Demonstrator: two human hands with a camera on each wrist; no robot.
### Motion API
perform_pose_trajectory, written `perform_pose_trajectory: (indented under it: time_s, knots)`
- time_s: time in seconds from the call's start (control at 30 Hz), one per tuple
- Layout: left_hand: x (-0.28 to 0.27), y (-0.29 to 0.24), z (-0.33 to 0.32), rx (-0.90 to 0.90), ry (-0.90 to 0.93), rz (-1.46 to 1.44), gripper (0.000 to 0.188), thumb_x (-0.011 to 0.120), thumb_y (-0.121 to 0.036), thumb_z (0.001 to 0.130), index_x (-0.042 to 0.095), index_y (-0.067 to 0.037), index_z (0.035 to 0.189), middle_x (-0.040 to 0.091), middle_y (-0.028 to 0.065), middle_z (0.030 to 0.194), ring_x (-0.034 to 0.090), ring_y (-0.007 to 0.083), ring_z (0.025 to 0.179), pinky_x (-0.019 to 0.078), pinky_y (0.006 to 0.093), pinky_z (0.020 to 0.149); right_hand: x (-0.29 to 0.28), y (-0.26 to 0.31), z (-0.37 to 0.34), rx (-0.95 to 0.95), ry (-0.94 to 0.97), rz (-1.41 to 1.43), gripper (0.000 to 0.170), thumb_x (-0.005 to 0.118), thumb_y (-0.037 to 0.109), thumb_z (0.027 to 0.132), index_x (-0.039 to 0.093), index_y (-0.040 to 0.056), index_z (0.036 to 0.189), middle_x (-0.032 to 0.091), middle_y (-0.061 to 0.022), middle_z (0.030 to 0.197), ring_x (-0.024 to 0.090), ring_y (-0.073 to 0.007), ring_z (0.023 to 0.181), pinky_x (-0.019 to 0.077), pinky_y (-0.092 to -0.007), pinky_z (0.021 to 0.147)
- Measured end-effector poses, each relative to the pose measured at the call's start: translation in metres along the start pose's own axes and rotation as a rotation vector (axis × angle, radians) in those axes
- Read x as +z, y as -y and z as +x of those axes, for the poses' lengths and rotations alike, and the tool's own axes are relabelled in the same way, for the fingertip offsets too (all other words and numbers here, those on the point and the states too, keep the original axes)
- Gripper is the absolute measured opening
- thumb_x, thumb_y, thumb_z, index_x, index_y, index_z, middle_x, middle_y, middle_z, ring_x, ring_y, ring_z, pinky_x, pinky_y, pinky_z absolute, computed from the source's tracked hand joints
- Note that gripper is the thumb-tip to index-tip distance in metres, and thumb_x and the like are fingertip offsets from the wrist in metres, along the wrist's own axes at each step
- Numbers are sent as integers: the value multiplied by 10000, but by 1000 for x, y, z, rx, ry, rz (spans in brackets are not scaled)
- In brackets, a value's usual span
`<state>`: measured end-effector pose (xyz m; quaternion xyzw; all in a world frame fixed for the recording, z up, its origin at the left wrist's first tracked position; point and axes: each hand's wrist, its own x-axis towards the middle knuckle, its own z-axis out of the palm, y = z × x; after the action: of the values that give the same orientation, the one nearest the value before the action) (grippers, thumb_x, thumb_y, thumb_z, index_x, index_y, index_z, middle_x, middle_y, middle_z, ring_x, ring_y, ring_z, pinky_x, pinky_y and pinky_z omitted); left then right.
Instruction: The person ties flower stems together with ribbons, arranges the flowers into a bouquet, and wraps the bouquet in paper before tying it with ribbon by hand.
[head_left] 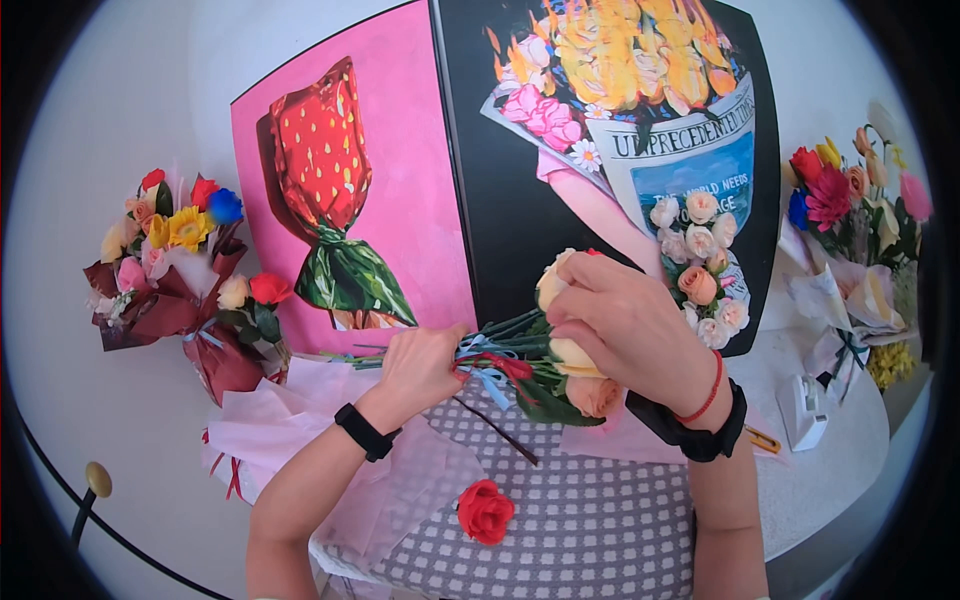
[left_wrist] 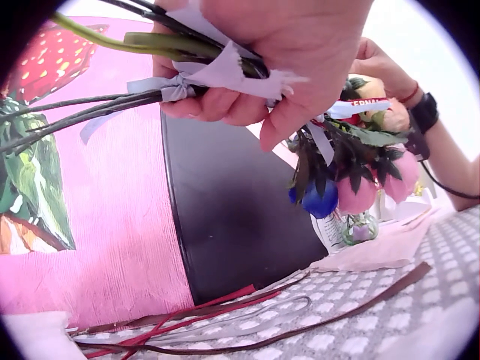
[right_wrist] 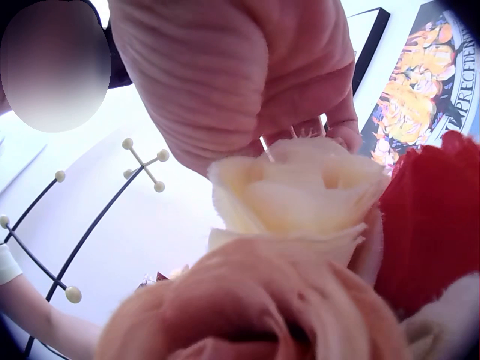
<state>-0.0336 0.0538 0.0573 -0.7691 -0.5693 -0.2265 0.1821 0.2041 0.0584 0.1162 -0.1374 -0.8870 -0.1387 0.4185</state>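
Note:
My left hand (head_left: pixel 425 362) grips a bundle of artificial flower stems (left_wrist: pixel 82 106), with pale blue ribbon (left_wrist: pixel 225 73) tied around them. The bunch lies sideways above the table, stem ends to the left, heads to the right. At the heads, my right hand (head_left: pixel 630 315) pinches a cream rose (right_wrist: pixel 292 187) between curled fingers and thumb. A peach rose (head_left: pixel 593 396) sits just below that hand, and a red flower (right_wrist: pixel 431 217) is beside the cream one. Blue (left_wrist: pixel 321 199) and pink blooms (left_wrist: pixel 356 193) hang on the underside. A loose red rose (head_left: pixel 486 511) lies on the tablecloth.
Pink wrapping paper (head_left: pixel 270 420) spreads at the left. Two paintings, one pink (head_left: pixel 420 190) and one black (head_left: pixel 480 130), stand behind the bunch. Wrapped bouquets stand left (head_left: pixel 190 300) and right (head_left: pixel 860 290). A white tape dispenser (head_left: pixel 805 412) and an orange cutter (head_left: pixel 762 440) lie right.

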Motion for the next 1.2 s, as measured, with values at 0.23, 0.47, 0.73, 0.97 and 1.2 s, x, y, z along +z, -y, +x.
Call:
perform_pose_trajectory:
  time_s: [0.23,0.47,0.73,0.97,1.2]
  knots:
    - [5,18,-4,21,-65,-1,341,653,-140,577,569,-71,901,561,148,617,567,335,619,422,427,530,-24,-8,0,32,-328,186,146,602,78,733,565,23,863,553,-98,787,552,-265,730,433,-329,631]
    - [26,42,-1,140,-160,-103,407,677,-180,570,601,-85,958,592,150,686,579,327,654,453,394,580,-33,-17,-5,5,-391,168,133,601,64,721,581,34,848,561,-97,784,554,-269,734,437,-327,632]
    - [61,60,26,123,-184,-614,408,666,-319,718,573,-84,1040,616,73,976,601,223,831,475,354,659,-30,-15,-6,25,-309,163,204,612,140,737,583,24,902,576,-90,836,550,-262,808,432,-338,695]
    - [50,67,23,90,-195,-593,399,657,-315,727,570,-85,1040,613,70,968,598,218,826,473,349,659,-23,-8,-5,15,-160,338,269,632,162,735,581,25,961,562,-98,899,560,-262,802,443,-323,702]
    - [51,68,14,73,-193,-623,390,648,-312,735,567,-85,1041,610,67,959,594,214,820,470,344,659,-20,-3,-3,24,-145,333,253,632,115,725,577,17,952,551,-98,886,564,-257,784,447,-320,687]
